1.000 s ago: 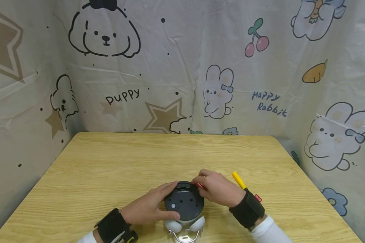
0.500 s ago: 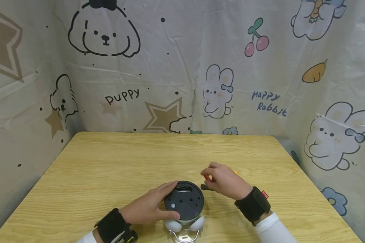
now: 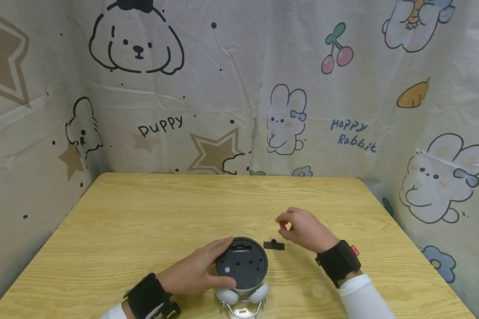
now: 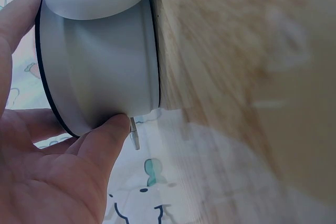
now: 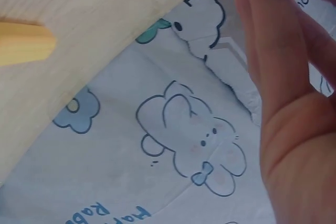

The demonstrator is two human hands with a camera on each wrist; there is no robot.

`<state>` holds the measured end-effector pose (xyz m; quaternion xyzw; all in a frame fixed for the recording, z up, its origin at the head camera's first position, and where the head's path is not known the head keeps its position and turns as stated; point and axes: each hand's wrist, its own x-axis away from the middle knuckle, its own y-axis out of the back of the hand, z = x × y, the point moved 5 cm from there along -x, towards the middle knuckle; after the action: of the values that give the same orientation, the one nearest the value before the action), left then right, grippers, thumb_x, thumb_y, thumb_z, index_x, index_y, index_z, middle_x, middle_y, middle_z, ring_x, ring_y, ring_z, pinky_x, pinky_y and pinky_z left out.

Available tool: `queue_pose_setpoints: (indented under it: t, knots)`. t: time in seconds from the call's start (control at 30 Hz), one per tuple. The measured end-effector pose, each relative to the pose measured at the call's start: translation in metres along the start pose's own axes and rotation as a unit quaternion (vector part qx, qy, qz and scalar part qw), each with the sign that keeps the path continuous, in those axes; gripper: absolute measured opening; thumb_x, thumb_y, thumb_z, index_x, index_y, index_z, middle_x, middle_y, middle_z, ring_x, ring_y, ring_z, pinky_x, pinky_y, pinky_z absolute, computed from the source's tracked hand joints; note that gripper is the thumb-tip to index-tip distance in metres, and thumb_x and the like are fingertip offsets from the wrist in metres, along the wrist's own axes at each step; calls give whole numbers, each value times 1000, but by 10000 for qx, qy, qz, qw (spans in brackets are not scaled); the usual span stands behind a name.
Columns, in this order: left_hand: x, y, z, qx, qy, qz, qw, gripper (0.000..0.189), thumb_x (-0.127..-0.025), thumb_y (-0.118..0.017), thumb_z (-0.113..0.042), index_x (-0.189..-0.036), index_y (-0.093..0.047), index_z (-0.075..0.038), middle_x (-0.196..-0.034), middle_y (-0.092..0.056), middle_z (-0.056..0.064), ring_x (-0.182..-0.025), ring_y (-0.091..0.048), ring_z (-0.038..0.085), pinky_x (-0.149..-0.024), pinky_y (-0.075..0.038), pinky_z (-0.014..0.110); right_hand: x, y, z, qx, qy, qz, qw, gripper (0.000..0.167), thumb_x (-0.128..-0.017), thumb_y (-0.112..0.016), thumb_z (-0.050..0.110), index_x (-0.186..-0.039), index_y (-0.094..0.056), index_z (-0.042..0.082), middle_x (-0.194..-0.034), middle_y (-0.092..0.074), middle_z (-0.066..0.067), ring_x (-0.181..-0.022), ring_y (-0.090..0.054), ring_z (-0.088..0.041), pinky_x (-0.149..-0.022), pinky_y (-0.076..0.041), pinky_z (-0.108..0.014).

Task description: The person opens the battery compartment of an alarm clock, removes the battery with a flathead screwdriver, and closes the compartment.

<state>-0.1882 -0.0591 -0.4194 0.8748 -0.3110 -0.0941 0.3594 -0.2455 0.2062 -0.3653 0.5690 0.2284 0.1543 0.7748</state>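
Note:
A twin-bell alarm clock (image 3: 245, 266) lies face down on the table, its dark back up and its white bells (image 3: 258, 293) toward me. The battery compartment (image 3: 241, 248) at its far end is uncovered. My left hand (image 3: 197, 270) grips the clock's left side; in the left wrist view its fingers wrap the white case (image 4: 100, 72). To the right, above the table, my right hand (image 3: 309, 229) pinches a small red battery (image 3: 283, 225), mostly hidden by the fingers. Just nearer than that hand, the black battery cover (image 3: 274, 245) lies beside the clock.
A yellow handle (image 5: 26, 43) lies on the table in the right wrist view; the right hand hides it from the head view. Printed cloth (image 3: 231, 88) hangs behind the wooden table (image 3: 163, 204) and along both sides.
My right hand has moved from the clock's upper right edge away to the right and farther back, carrying the red battery. The battery cover has come into view. My left hand stays on the clock.

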Motion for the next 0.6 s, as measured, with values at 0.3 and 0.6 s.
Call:
queue_pose_setpoints:
  t: [0.3, 0.6]
  knots:
    - [1, 1, -2, 43, -63, 20, 10000, 102, -89, -72, -63, -165, -28, -11, -169, -33, 13, -155, -37, 36, -122, -38, 60, -4, -14, -24, 85, -798, 477, 9956, 22, -88, -83, 12, -108, -78, 4, -94, -74, -4, -84, -65, -15, -76, -60, -31]
    - [1, 1, -2, -55, -62, 2, 10000, 103, -88, -71, -66, -165, -28, -12, -169, -33, 11, -155, -37, 35, -122, -39, 60, -3, -24, -33, -23, -1038, 798, 9914, 18, -89, -80, 12, -105, -79, 5, -89, -73, -2, -79, -59, -11, -72, -55, -29]
